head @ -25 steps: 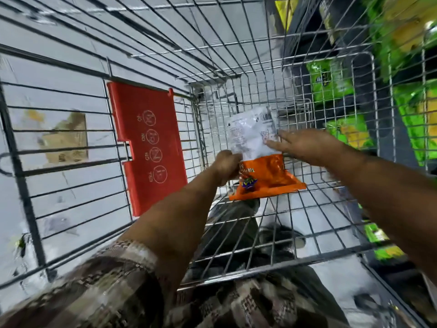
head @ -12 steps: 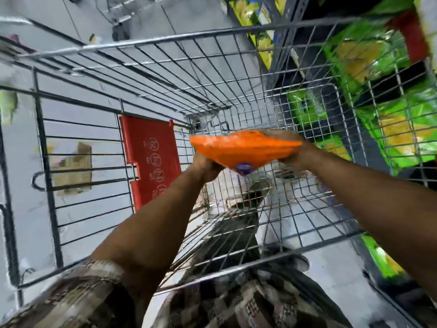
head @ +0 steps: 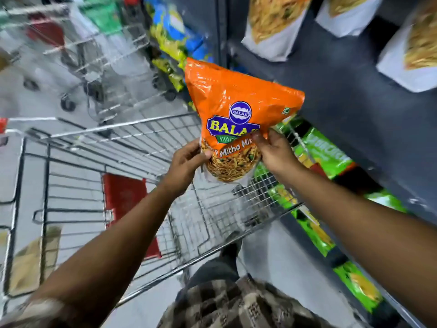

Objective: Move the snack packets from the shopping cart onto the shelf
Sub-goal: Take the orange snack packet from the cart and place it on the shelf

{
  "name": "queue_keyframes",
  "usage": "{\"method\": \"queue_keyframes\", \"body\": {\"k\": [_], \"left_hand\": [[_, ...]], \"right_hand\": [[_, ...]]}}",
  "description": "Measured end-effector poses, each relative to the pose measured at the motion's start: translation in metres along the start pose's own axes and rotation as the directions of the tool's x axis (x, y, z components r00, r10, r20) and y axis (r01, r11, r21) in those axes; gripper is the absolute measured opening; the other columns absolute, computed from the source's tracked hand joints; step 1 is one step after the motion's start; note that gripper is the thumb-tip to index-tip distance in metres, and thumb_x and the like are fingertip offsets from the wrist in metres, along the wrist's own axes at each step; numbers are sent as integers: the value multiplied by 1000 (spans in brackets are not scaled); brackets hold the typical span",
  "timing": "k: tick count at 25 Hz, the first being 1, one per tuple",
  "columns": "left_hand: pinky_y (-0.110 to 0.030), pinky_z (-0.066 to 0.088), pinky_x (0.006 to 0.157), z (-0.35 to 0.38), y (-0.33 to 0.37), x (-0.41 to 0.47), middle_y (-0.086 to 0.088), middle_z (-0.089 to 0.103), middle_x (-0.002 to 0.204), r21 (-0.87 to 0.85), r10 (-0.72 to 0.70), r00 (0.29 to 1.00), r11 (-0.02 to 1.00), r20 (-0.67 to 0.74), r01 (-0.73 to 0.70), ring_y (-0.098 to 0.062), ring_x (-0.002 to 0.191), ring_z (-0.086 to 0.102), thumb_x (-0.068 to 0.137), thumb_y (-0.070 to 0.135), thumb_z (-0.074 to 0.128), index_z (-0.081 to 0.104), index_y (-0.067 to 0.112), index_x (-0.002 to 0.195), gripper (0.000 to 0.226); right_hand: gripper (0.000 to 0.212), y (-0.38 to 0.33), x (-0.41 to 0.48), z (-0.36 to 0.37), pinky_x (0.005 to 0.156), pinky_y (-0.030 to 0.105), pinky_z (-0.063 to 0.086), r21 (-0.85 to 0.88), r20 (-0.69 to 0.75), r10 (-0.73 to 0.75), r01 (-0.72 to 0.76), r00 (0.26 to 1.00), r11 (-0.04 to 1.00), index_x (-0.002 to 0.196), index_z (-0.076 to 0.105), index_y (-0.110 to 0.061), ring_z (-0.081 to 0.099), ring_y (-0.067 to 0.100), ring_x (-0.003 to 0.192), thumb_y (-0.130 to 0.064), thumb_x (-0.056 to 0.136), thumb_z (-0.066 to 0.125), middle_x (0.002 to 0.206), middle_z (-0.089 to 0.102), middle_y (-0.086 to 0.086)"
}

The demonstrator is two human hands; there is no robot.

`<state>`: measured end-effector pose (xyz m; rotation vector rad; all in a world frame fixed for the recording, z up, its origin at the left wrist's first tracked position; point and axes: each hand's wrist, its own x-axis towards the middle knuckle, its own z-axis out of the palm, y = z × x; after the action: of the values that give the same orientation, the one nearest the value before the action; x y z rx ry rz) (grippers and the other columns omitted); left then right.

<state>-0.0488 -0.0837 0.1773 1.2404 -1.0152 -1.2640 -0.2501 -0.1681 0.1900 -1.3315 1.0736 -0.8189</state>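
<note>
An orange snack packet (head: pixel 236 110) is held upright in mid-air by both hands, above the far right corner of a wire shopping cart (head: pixel 118 162) and in front of a dark shelf (head: pixel 343 95). The packet's lower left edge is pinched by the left hand (head: pixel 186 164), thumb on the front, fingers curled behind. The lower right edge is gripped by the right hand (head: pixel 274 155), thumb pressed on the printed front. The packet's front faces the camera; a blue logo and a picture of fried mix are seen on it, w/ a clear window at the bottom. Its top right corner is close to the shelf edge; whether it touches can't be told.

White-bottomed packets (head: pixel 272 27) are seen on the shelf's upper level, at the top right. Green packets (head: pixel 328 157) are stacked on the lower levels, right of the cart. A red flap (head: pixel 125 197) is seen on the cart's left wall. A 2nd cart (head: pixel 94 55), blurred, is seen at the top left on the grey floor (head: pixel 279 256). A checked garment (head: pixel 236 304) is visible at the bottom edge, btwn the two forearms.
</note>
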Motion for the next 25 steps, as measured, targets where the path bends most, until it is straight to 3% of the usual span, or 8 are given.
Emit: {"method": "queue_keyframes", "body": {"k": [4,7,11,14,16,19,22,25], "left_hand": [[-30,53,86,62,53,32,1,74,108,-44,144,983,989,111,-140,-20,105,66,87,17,60,63,9,118,32],[-32,57,79,122,85,66,3,76,99,-114,181,967,980,178,-163,-17,96,69,86,11,59,64,10,113,27],[-46,51,96,186,114,117,-8,71,107,-204,185,932,971,310,-125,-28,108,62,90,5,55,56,-1,122,33],[-50,46,102,214,120,151,-7,72,103,-249,148,923,967,355,-59,-29,108,61,91,1,51,57,-3,120,30],[-47,46,100,223,112,168,-1,76,95,-261,106,917,965,385,-1,-26,102,64,91,0,51,60,-2,115,26],[-47,44,103,223,99,180,-7,71,106,-291,40,904,952,426,95,-29,111,58,92,4,51,56,-5,120,30],[-43,48,101,212,91,187,-8,70,112,-269,56,872,959,486,89,-24,111,61,88,5,57,58,5,120,32],[-38,51,100,198,83,194,-5,62,126,23,41,822,998,569,-66,-18,117,59,62,7,83,47,13,132,78]], "right_hand": [[18,-63,-26,-70,77,20,52,-9,-120,-98,98,988,995,95,66,-33,66,-2,90,-35,94,48,92,72,-21],[19,-96,-34,-121,87,32,53,-7,-267,-188,194,945,981,102,63,-21,65,13,100,-26,98,46,107,70,-1],[21,-123,-28,-173,75,13,51,2,-438,-215,241,873,971,114,56,-20,65,-4,94,-27,97,47,110,67,-5],[23,-120,-14,-192,83,23,51,5,-525,-181,216,831,976,115,55,-24,65,1,99,-33,95,48,112,67,-7],[27,-110,-6,-199,93,36,50,-27,-553,-161,176,817,984,119,53,-23,63,14,110,-34,95,48,119,65,-1],[30,-101,0,-200,101,49,45,-124,-553,-157,105,818,987,120,53,-22,57,26,117,-36,94,50,126,62,6],[29,-118,-6,-205,85,34,54,-22,-588,-139,156,797,987,103,59,-28,67,11,98,-26,75,68,103,72,-10],[26,-158,-20,-220,63,16,53,13,-617,-226,297,754,955,91,60,-30,69,0,81,-22,68,68,82,74,-18]]}}
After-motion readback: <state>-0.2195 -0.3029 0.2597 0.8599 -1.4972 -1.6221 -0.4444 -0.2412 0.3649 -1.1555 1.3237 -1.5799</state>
